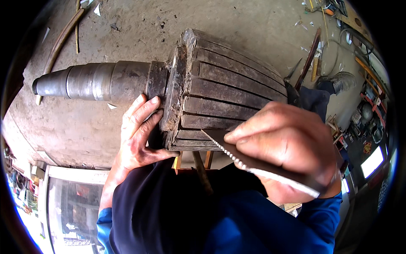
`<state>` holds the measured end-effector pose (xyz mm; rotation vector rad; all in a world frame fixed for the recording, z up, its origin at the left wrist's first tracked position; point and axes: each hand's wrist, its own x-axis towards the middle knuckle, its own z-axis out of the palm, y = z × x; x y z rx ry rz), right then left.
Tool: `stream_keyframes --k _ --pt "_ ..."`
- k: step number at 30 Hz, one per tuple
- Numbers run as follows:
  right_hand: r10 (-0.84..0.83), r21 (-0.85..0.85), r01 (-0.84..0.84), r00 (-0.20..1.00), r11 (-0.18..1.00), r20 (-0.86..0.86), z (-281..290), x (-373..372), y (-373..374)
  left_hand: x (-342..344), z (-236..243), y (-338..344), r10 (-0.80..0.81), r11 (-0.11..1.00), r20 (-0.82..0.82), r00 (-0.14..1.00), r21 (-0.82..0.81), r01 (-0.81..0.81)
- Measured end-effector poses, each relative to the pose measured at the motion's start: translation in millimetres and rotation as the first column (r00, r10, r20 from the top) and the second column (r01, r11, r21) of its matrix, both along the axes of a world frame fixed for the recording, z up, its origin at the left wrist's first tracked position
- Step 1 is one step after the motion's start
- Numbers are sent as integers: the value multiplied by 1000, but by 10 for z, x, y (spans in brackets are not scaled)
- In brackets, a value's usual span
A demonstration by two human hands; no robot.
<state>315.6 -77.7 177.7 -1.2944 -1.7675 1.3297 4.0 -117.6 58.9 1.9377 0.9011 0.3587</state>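
A heavy dark slotted rotor point(237, 86) lies sideways before me, with long grooves down its rounded body. From its left end runs a stepped metal shaft point(91, 81), worn shiny in places. My left hand point(141, 131) rests at the rotor's end flange point(174, 91), its fingertips by the collar and its thumb stretched along the near edge; it holds no loose thing. Closed in my right hand point(287, 148) is a serrated metal blade point(253, 163). The blade's narrow tip meets or hovers over a groove on the near side; exact contact cannot be made out.
Below the rotor show pieces of wooden support point(209, 159). A curved wooden stick point(63, 40) lies on the earthen floor point(139, 25) at far left. Far right are a shoe point(340, 81), sticks and scattered tools. A white-framed glass panel point(74, 172) stands at lower left.
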Motion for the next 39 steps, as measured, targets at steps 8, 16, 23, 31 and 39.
stream_keyframes --k 8,16,23,31,39 --pt "-153 -340 143 988 929 -3 -74 103 108 11 -27 -21 20 1000 17 1000 -21 -20" --pt "-272 -348 247 962 905 -26 -147 53 45 8 -19 -13 31 999 3 1000 -8 -31" --pt "-203 -53 202 979 978 -24 -102 -74 -384 -37 -14 0 -7 999 -15 1000 -34 6" --pt "-259 318 214 960 924 105 -274 -349 -775 8 -37 -1 -6 1000 7 1000 -1 6" --pt "-93 55 90 994 994 52 -49 -87 -383 76 -16 32 5 999 -14 1000 40 -5"
